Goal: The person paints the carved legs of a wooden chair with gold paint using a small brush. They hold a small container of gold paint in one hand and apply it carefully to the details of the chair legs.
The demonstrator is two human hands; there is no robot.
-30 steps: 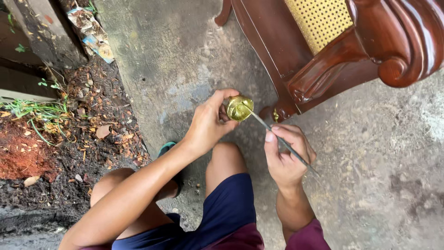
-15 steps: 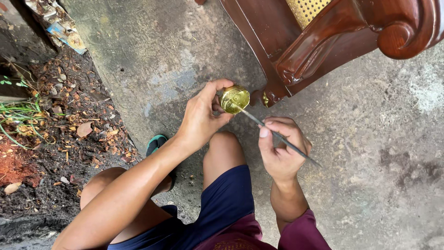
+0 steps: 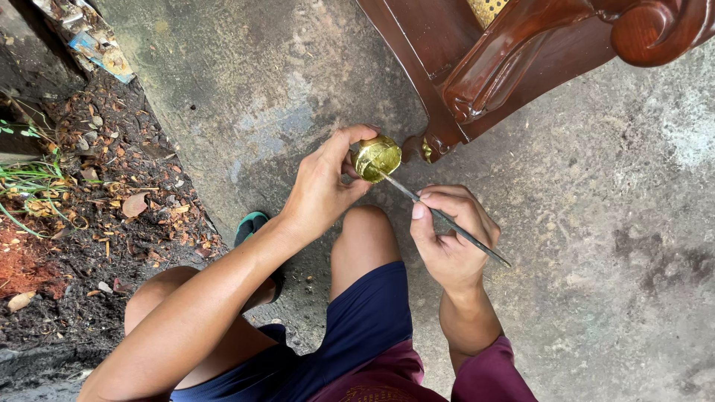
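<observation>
Head view: the left hand (image 3: 324, 190) grips a small gold pot (image 3: 376, 157) near the chair leg (image 3: 439, 145), while the right hand (image 3: 450, 234) pinches a thin brush (image 3: 439, 216) slanting up-left, tip inside the pot

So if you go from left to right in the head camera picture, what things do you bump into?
Dirt with dry leaves → green sandal → left hand → small gold pot → right hand with thin brush.

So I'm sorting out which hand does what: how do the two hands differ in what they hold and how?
The left hand cups a small round gold container with thumb and fingers curled around it. The right hand pinches a thin dark brush, pen-style, its tip reaching the container. Both are bare and hover above the concrete floor.
</observation>
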